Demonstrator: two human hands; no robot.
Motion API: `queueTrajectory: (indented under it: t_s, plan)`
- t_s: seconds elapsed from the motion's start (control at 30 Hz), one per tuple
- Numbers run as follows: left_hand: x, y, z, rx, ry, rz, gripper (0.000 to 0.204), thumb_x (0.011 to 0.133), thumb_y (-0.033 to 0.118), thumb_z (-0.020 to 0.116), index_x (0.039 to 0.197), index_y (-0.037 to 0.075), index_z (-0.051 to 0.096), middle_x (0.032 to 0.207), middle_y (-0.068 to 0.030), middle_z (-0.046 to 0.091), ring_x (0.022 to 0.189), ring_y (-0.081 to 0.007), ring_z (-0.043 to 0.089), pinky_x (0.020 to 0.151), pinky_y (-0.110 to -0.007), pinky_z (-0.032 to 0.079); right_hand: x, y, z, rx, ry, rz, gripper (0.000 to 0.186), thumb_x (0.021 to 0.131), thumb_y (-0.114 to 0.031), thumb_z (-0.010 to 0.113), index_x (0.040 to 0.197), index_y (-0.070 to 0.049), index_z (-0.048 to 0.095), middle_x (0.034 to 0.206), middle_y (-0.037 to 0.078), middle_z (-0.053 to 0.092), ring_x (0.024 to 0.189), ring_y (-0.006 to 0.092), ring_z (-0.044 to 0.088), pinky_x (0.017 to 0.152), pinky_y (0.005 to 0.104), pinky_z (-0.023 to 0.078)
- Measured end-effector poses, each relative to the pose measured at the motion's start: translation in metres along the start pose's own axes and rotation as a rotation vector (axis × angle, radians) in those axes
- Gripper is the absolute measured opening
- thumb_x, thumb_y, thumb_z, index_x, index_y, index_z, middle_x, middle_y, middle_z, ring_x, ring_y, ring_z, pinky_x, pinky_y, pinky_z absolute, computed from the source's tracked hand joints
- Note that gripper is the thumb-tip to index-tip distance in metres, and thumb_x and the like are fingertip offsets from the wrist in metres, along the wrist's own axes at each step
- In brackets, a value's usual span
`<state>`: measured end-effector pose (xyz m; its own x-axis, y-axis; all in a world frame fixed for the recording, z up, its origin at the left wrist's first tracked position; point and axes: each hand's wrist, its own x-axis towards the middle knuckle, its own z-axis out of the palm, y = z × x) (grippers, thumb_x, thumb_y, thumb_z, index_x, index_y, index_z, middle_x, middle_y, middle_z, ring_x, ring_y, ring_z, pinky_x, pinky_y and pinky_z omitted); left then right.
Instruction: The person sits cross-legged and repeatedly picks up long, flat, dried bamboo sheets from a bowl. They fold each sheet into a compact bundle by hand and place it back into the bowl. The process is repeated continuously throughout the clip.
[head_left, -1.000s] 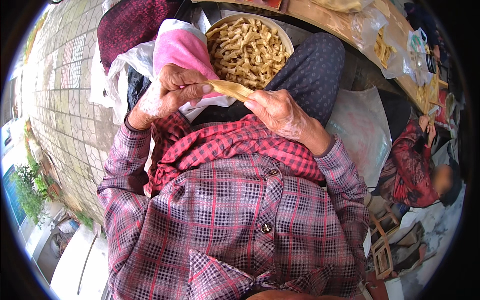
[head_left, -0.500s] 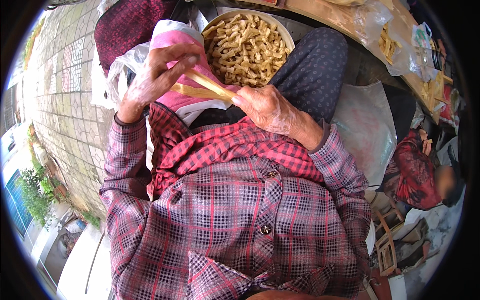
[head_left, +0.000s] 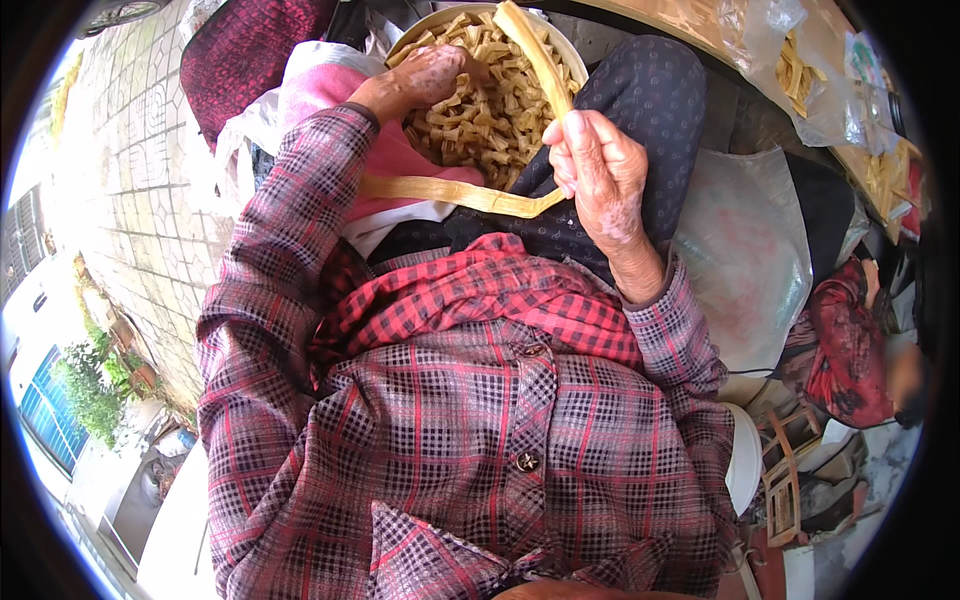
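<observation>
My right hand is closed around a long, flat, yellow-tan strip. One length rises from the fist over the bowl's right side; another runs left across my lap. Whether both lengths are one piece is hidden by the fingers. My left hand reaches over the left side of a round, pale bowl. Its fingers point down among many short knotted yellow pieces; they are blurred and partly hidden, so what they hold cannot be told.
Pink-and-white cloth covers my left knee, beside a white plastic bag. At the far right, a wooden table holds plastic bags and more yellow strips. A clear plastic sheet lies right of my leg. Another person sits at right.
My left hand has let go of the strip and moved forward over the bowl. My right hand has shifted right and turned upward, still gripping the strip, whose upper end now stands over the bowl.
</observation>
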<state>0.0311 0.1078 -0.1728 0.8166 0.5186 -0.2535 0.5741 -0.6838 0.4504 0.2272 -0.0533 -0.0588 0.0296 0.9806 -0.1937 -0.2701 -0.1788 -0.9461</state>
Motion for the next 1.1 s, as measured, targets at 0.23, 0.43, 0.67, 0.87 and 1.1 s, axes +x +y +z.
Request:
queueTrajectory:
  t_s: [0.23,0.43,0.67,0.87,1.1]
  plan:
    - [0.011,-0.017,0.026,0.043,-0.039,0.022,0.037,0.079,0.006,0.052,0.115,0.006,0.061,0.094,-0.0213,0.063,0.091,-0.0364,0.061,0.079,-0.043,0.049,0.002,0.000,0.001,0.012,0.083,-0.023,0.029,0.098,-0.023,0.047,0.086,0.002,0.057,0.064,-0.003,0.044,0.050,0.0026,0.037,0.043,0.0177,0.032]
    - [-0.004,0.004,-0.012,-0.606,-0.001,-0.268,0.031,0.081,0.001,0.062,0.111,0.005,0.062,0.093,-0.0083,0.066,0.085,-0.0149,0.064,0.075,-0.028,0.051,0.003,0.001,0.001,0.046,0.080,-0.021,0.029,0.098,-0.023,0.048,0.086,0.002,0.058,0.064,-0.003,0.045,0.050,0.0023,0.038,0.043,0.0177,0.032]
    - [-0.049,0.055,-0.048,-1.627,0.182,-0.269,0.028,0.087,0.016,0.065,0.109,-0.002,0.061,0.072,0.0047,0.053,0.055,-0.0023,0.044,0.063,-0.021,0.047,0.004,0.001,0.000,0.075,0.104,-0.024,0.028,0.097,-0.022,0.051,0.084,0.001,0.059,0.062,-0.004,0.045,0.052,0.0023,0.039,0.045,0.0178,0.030]
    - [-0.066,0.078,-0.057,-1.820,0.207,-0.216,0.032,0.089,0.019,0.063,0.112,-0.002,0.058,0.063,0.0074,0.043,0.050,-0.0030,0.035,0.058,-0.021,0.044,0.006,0.002,-0.001,0.009,0.130,-0.011,0.030,0.098,-0.024,0.049,0.086,0.002,0.059,0.061,-0.003,0.044,0.049,0.0029,0.038,0.043,0.0180,0.032]
    - [-0.069,0.092,-0.052,-1.711,0.211,-0.186,0.031,0.092,0.024,0.059,0.112,0.001,0.057,0.098,0.0005,0.056,0.087,-0.0052,0.052,0.081,-0.021,0.045,0.007,0.001,-0.001,0.037,0.124,-0.015,0.030,0.098,-0.024,0.049,0.084,0.001,0.058,0.061,-0.003,0.044,0.049,0.0025,0.039,0.044,0.0178,0.031]
